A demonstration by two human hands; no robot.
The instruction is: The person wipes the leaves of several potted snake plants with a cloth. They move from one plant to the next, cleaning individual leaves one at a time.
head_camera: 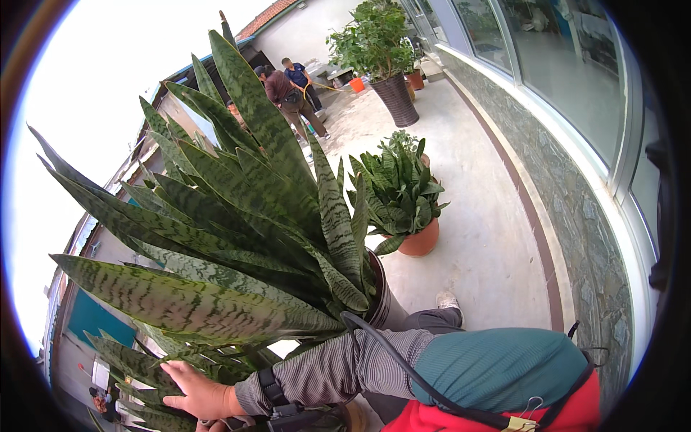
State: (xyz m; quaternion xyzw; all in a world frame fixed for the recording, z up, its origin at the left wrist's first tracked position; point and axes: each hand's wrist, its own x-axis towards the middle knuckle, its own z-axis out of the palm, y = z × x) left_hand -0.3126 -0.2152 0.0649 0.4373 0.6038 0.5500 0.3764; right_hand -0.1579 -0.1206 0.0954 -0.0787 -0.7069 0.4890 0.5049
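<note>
My right hand (198, 390) reaches out with its fingers apart, among the banded leaves of a lower snake plant (127, 359). Its upper fingers are close to a leaf; whether they touch it, I cannot tell. Only a few fingers of my left hand (212, 426) show at the bottom edge, just below the right hand; what they do is hidden. Above my right forearm a large snake plant (259, 200) spreads long, broad leaves to the left. It grows in a tall, dark-rimmed pot (390, 302), partly covered by leaves and my sleeve.
Beyond stand a smaller snake plant in a terracotta-coloured pot (418, 240) and a bushy plant in a dark ribbed planter (395, 100). A stone-faced wall (583, 248) with windows runs along the right. People (294, 92) stand farther back near a hose and an orange bucket (357, 85).
</note>
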